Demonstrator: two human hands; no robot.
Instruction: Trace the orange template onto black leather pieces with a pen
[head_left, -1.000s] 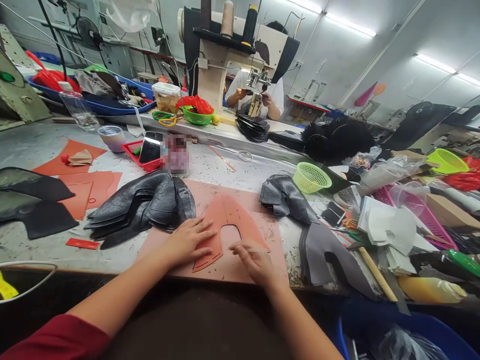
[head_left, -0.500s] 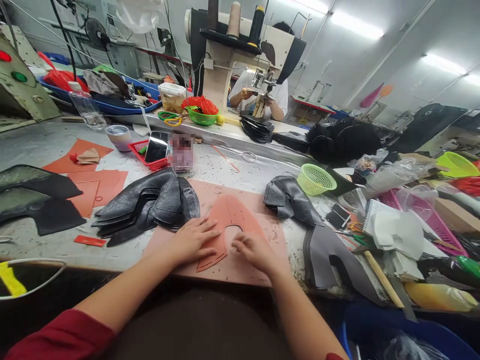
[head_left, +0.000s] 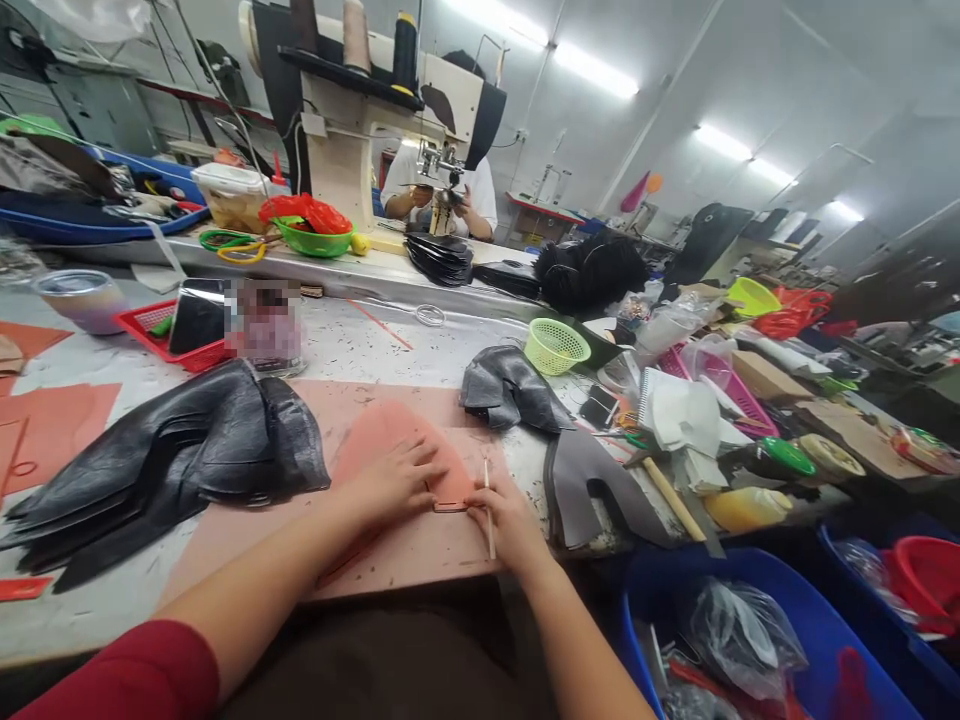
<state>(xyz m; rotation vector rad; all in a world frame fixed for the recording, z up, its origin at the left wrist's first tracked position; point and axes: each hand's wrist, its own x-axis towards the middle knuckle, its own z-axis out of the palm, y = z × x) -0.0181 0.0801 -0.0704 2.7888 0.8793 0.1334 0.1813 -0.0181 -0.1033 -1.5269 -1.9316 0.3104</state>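
Observation:
A salmon-orange pattern piece (head_left: 382,435) with a rounded top lies on the pinkish board (head_left: 431,560) in front of me. My left hand (head_left: 397,485) rests flat on it, fingers spread, hiding much of its middle and lower part. At the pattern's lower right edge, my right hand (head_left: 506,520) pinches a thin pale stick (head_left: 490,515), pen-like and nearly upright. Its exact kind does not show. Stacked black leather pieces (head_left: 247,440) lie left of the board. Another black leather bundle (head_left: 510,388) sits beyond my right hand, with grey curved pieces (head_left: 600,490) beside it.
A green basket (head_left: 557,347), a wooden-handled tool (head_left: 673,500) and a notebook (head_left: 651,400) are to the right. Blue bins (head_left: 637,580) stand below the table edge. At the back, a person (head_left: 480,195) works behind a sewing machine (head_left: 337,130). A red tray (head_left: 150,335) stands left.
The view has swung right. My left hand has shifted further over the pattern, covering more of it. My right hand has moved from the cut-out to the right edge, and the pale stick shows plainly.

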